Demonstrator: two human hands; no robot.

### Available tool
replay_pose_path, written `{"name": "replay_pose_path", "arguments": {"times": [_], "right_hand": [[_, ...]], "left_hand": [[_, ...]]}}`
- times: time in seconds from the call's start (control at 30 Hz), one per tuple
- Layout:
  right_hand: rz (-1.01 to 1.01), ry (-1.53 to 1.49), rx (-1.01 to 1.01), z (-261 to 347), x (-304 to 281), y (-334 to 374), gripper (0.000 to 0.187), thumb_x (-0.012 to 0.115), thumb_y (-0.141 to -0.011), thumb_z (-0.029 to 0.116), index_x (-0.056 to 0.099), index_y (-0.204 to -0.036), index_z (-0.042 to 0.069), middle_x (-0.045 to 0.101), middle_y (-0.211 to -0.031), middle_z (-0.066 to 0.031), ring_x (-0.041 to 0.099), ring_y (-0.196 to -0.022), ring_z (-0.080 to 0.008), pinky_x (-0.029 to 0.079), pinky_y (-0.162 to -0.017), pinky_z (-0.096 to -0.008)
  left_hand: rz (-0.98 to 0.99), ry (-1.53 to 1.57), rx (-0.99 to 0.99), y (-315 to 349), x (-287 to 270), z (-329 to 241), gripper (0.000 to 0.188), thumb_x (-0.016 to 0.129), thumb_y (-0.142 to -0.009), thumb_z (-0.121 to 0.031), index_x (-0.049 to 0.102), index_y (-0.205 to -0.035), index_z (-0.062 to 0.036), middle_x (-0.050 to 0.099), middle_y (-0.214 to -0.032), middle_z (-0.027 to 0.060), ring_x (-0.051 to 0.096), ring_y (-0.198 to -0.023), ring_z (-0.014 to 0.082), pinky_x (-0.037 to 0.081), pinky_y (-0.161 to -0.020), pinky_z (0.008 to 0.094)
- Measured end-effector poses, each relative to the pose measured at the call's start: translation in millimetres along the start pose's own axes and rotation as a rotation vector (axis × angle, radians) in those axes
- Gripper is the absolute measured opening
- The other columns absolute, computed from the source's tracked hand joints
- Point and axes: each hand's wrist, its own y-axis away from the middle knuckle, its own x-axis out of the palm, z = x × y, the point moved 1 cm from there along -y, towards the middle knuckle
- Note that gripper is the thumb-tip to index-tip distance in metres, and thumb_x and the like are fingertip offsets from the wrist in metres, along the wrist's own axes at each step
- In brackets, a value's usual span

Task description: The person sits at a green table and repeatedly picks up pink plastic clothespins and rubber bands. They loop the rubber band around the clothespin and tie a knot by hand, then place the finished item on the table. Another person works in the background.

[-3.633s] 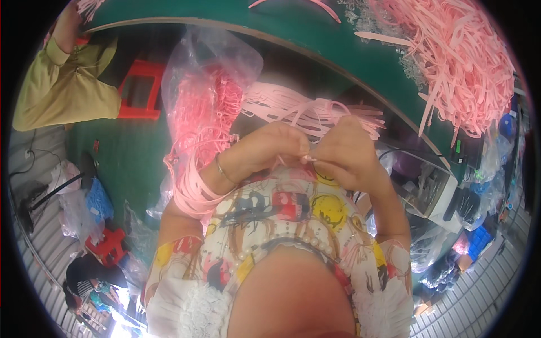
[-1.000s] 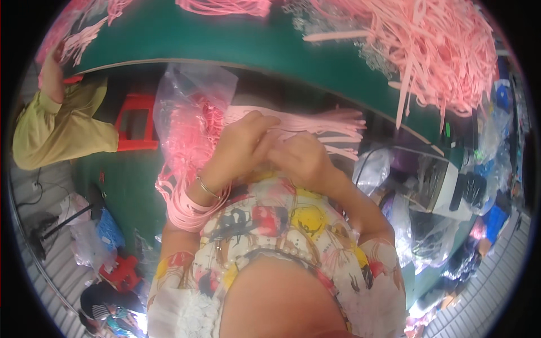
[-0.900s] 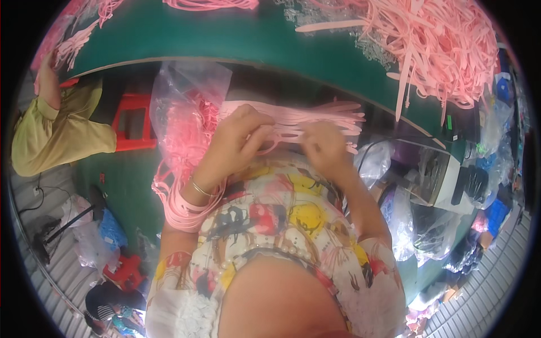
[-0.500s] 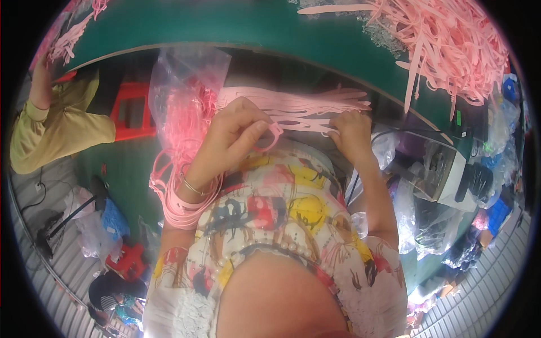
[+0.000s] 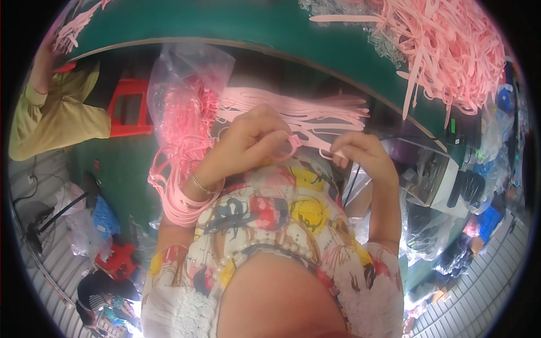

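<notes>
Between my two hands a pink rubbery strap (image 5: 311,141) is stretched over my lap, with a ring-like loop at its left end. My left hand (image 5: 252,138) is closed on the loop end. Fingers of my right hand (image 5: 363,152) pinch the other end, from which a thin loop hangs. Just beyond lies a bundle of long pink straps (image 5: 293,106), side by side. Several looped pink straps (image 5: 179,207) hang around my left wrist and forearm. Beside that arm, a clear plastic bag (image 5: 169,67) holds more pink pieces.
On the green table (image 5: 225,22) a large heap of pink straps (image 5: 456,56) lies at the right, beside small clear pieces (image 5: 386,48). A red stool (image 5: 127,110) and a co-worker's yellow garment (image 5: 62,124) are at the left. Plastic bags (image 5: 425,236) lie at the right.
My right hand has shifted right and slightly nearer, lifting the strap off the bundle. The left hand has moved right with the loop end, and the strap now shows separately between them.
</notes>
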Motion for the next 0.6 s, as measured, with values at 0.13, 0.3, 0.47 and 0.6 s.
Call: {"name": "replay_pose_path", "arguments": {"times": [0.13,0.3,0.47,0.6], "right_hand": [[0.054,-0.375,-0.126,7.0,16.9,2.6,0.02,0.057,-0.089,0.004,0.06,-0.106,-0.005,0.065,-0.09,-0.0094,0.063,-0.081,-0.0158,0.05,-0.074,-0.0273],[0.145,-0.409,-0.253,10.8,38.7,-10.6,0.023,0.07,-0.078,-0.003,0.062,-0.1,-0.005,0.062,-0.098,-0.011,0.061,-0.088,-0.016,0.048,-0.076,-0.0257],[-0.084,0.086,-0.719,25.4,38.6,-17.5,0.011,0.07,-0.082,0.007,0.066,-0.09,0.001,0.057,-0.088,-0.0068,0.054,-0.081,-0.016,0.042,-0.077,-0.0288],[-0.158,-0.18,-0.773,35.5,57.2,-22.7,0.015,0.062,-0.088,0.013,0.06,-0.093,-0.001,0.055,-0.084,-0.0088,0.054,-0.08,-0.0202,0.042,-0.08,-0.036]], "left_hand": [[0.105,0.096,0.059,-0.8,2.8,-0.8,0.017,0.057,-0.089,-0.011,0.066,-0.095,0.0021,0.059,-0.106,0.0139,0.058,-0.097,0.0222,0.046,-0.084,0.0319],[0.273,0.102,0.049,-8.7,7.4,0.8,0.019,0.057,-0.089,-0.013,0.065,-0.096,0.0032,0.056,-0.113,0.016,0.057,-0.102,0.0238,0.047,-0.083,0.0319],[0.222,0.079,0.039,-8.4,3.3,7.5,0.016,0.058,-0.089,-0.012,0.065,-0.092,0.0027,0.057,-0.102,0.0121,0.055,-0.095,0.0197,0.045,-0.083,0.0309],[0.189,0.097,0.022,-7.2,0.9,10.7,0.016,0.058,-0.09,-0.012,0.064,-0.091,0.0023,0.057,-0.103,0.0116,0.055,-0.099,0.0198,0.044,-0.085,0.0312]]}}
